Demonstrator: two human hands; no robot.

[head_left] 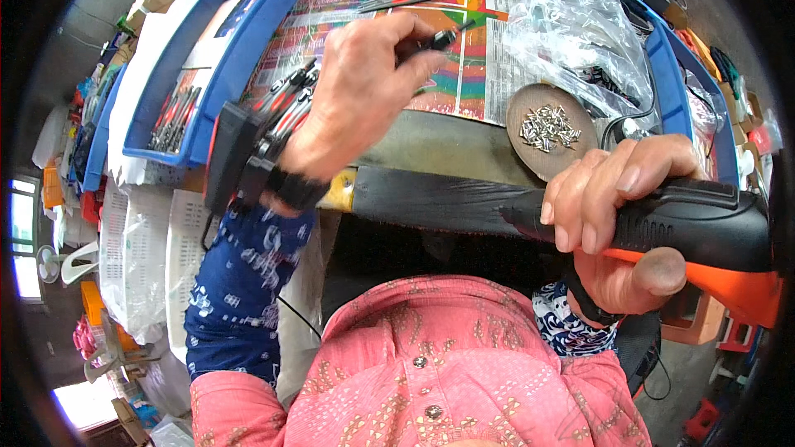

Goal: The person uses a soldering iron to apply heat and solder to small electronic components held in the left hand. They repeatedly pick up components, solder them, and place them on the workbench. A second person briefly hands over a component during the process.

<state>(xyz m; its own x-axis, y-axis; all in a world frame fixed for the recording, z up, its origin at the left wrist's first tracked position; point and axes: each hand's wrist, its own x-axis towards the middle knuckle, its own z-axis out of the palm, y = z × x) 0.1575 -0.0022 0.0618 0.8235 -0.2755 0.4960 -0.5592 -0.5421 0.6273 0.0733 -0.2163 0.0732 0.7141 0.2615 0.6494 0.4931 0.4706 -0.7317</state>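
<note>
My left hand (364, 87) is raised over the patterned sheets (464, 87), thumb and forefinger pinched on a small dark piece (441, 40) whose slim tip points up and to the right; blur hides its finer shape, so I cannot tell exactly what it is; my right hand (621, 203) is wrapped around a black-and-orange tool (704, 232), fingers over the top and thumb below, in front of my chest at the right; the round brown dish (522, 99) of small silver screws (548, 127) sits just beyond those fingers, with a clear plastic bag (571, 25) behind it; to handle this well, I'd keep the pinch light but firm, away from the slim tip, and keep the tool level and clear of the dish's rim so no screws spill; I'd also mind my left forearm, since red-and-black pieces (286, 95) lie close beside that wrist and could be knocked askew
</note>
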